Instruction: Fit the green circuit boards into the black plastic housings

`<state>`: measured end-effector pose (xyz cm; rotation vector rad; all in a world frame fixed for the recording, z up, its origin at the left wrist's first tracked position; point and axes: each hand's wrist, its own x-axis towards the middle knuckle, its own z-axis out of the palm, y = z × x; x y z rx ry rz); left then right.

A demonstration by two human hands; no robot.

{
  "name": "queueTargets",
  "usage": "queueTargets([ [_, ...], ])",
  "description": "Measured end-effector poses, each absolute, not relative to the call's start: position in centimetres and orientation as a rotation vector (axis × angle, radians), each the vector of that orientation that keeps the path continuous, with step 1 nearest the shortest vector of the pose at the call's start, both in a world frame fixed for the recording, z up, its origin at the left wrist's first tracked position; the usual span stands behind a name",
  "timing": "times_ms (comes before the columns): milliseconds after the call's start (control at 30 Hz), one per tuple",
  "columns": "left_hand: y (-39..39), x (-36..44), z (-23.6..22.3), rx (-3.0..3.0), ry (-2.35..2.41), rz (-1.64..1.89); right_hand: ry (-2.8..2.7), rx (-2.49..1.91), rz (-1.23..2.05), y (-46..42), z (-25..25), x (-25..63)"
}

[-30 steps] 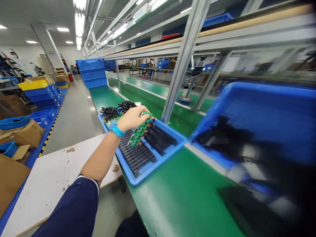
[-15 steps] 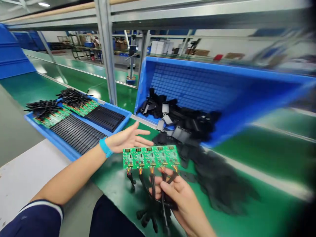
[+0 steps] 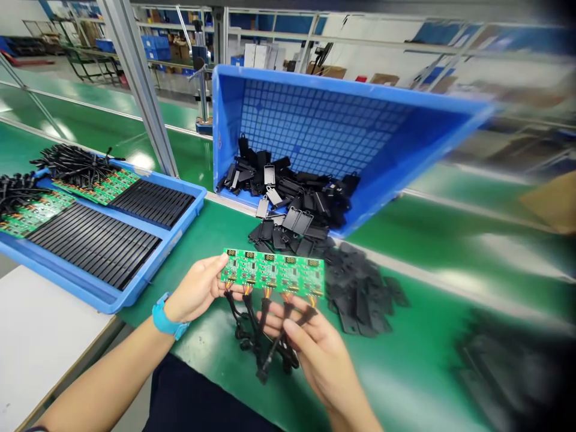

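A green circuit board panel (image 3: pixel 274 272) with several small displays hangs above the green belt, black cables (image 3: pixel 258 342) dangling under it. My left hand (image 3: pixel 198 288), with a blue wristband, pinches the panel's left end. Below it, my right hand (image 3: pixel 310 348) is closed around the cables under the panel's lower edge. Just behind the panel lies a heap of black plastic parts (image 3: pixel 297 210).
A big blue crate (image 3: pixel 405 132) lies tipped on its side, spilling black parts onto the green belt (image 3: pixel 418 372). At the left, a shallow blue tray (image 3: pixel 112 294) holds rows of black strips, more green boards and cables. A metal post (image 3: pixel 139 84) rises behind.
My left hand has gone from open and apart to gripping the panel's left end. The view has swung right and down, bringing the tipped crate to the centre.
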<state>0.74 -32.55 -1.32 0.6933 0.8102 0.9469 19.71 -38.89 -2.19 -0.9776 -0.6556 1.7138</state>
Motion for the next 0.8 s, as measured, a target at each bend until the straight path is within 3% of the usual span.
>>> queueTargets([
  [800,-33.2,0.6,0.2,0.728,0.804,0.965,-0.507,-1.110,1.740,-38.7,-2.4,19.6],
])
